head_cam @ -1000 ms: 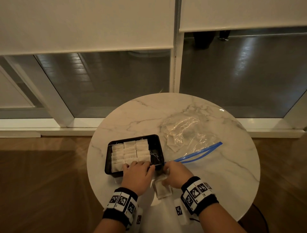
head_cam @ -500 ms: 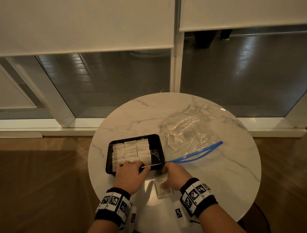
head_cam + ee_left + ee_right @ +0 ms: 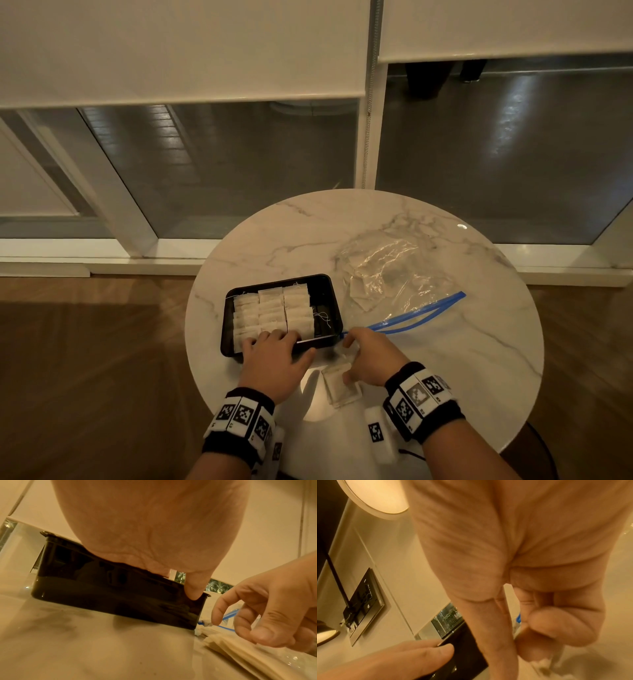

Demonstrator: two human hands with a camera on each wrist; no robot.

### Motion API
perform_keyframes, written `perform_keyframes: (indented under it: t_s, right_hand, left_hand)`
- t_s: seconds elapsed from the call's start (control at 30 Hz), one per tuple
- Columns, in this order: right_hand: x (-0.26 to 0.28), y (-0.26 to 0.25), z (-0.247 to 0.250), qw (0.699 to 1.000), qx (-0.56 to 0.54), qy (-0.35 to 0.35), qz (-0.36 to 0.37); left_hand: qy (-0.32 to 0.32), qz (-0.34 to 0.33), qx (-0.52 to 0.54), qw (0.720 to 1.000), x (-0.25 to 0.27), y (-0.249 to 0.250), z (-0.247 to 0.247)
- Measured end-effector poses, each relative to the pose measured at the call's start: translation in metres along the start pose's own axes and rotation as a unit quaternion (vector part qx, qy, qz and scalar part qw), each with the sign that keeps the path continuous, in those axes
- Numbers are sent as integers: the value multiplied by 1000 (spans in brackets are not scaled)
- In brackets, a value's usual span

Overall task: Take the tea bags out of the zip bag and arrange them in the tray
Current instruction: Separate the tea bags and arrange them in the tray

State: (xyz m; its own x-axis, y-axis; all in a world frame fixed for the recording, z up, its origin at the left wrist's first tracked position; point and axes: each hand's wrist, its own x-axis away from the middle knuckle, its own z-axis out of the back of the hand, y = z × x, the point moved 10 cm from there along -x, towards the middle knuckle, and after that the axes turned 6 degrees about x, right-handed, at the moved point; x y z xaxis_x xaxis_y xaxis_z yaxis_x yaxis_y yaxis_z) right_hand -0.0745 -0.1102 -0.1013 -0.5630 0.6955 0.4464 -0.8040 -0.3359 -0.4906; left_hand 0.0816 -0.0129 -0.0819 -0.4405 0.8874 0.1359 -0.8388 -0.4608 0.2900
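Observation:
A black tray (image 3: 329, 297) sits left of centre on the table, with tea bags (image 3: 270, 308) laid in three rows. My left hand (image 3: 274, 359) lies over its near rim. The fingers rest on the nearest tea bags, and the thumb (image 3: 193, 592) presses the tray's front wall (image 3: 102, 595). My right hand (image 3: 370, 358) hovers just right of the tray with loosely curled fingers and grips nothing. Its thumb touches a small stack of tea bags (image 3: 342, 390) on the table. The clear zip bag (image 3: 387, 270) lies open behind, its blue zip (image 3: 411, 313) ending near my right index finger.
The round marble table (image 3: 462, 359) stands before a window with lowered blinds. Its near edge is just below my wrists. Wooden floor surrounds it.
My left hand has slid left along the tray's near rim, from the right-hand row to the left rows. The right hand stays over the stack of tea bags.

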Motion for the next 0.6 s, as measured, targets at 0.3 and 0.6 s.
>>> perform_keyframes:
  t_s: [0.3, 0.6]
  right_hand:
    - [2, -3, -7, 999, 28, -24, 5]
    - [2, -12, -18, 997, 70, -33, 13]
  left_hand:
    - [8, -23, 21, 999, -1, 0, -1]
    - [1, -21, 26, 999, -1, -2, -2]
